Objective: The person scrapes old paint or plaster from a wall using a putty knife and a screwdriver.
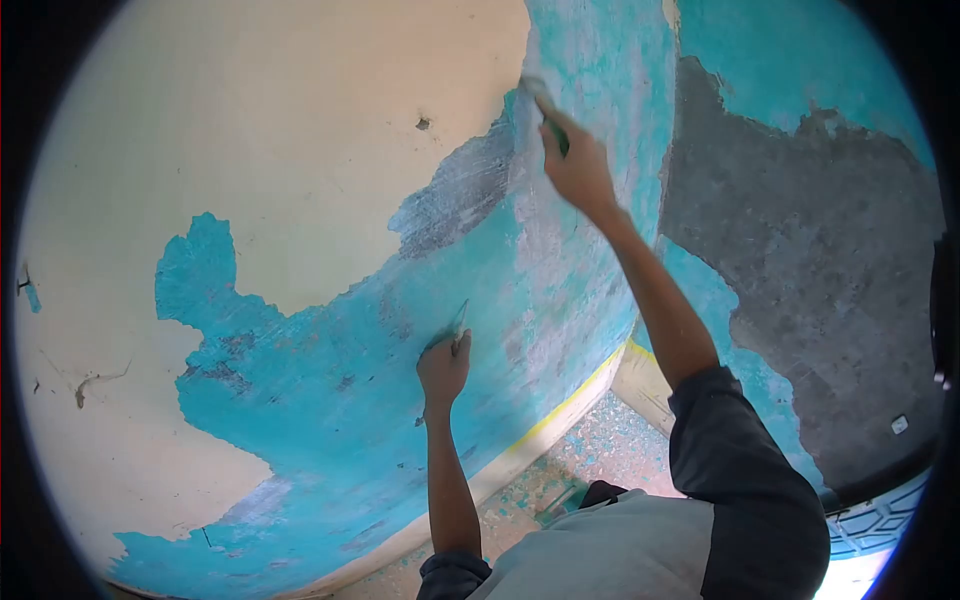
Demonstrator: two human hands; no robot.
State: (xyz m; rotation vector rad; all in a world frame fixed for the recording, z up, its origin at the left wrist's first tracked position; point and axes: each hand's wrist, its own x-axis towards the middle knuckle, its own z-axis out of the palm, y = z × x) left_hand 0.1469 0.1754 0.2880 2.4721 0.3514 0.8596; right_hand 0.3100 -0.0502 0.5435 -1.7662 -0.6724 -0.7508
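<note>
My right hand (580, 170) is wrapped round the green handle of a scraper (535, 88). Its blade is somewhat blurred and meets the wall where the cream paint (330, 130) ends. Lower and to the left, my left hand (445, 372) is closed on a narrow-bladed tool (461, 318) pointing upward; its handle is mostly hidden in the fingers. Behind this hand the wall shows a bare turquoise layer (330, 370). Between the two hands lies a grey scraped patch (460, 190) along the ragged cream edge.
A second wall with a large dark grey patch (800, 230) meets this one at a corner on the right. Paint flakes litter the floor (615, 450) below the pale baseboard (550, 432). A small white switch or socket (900, 424) sits on the right wall.
</note>
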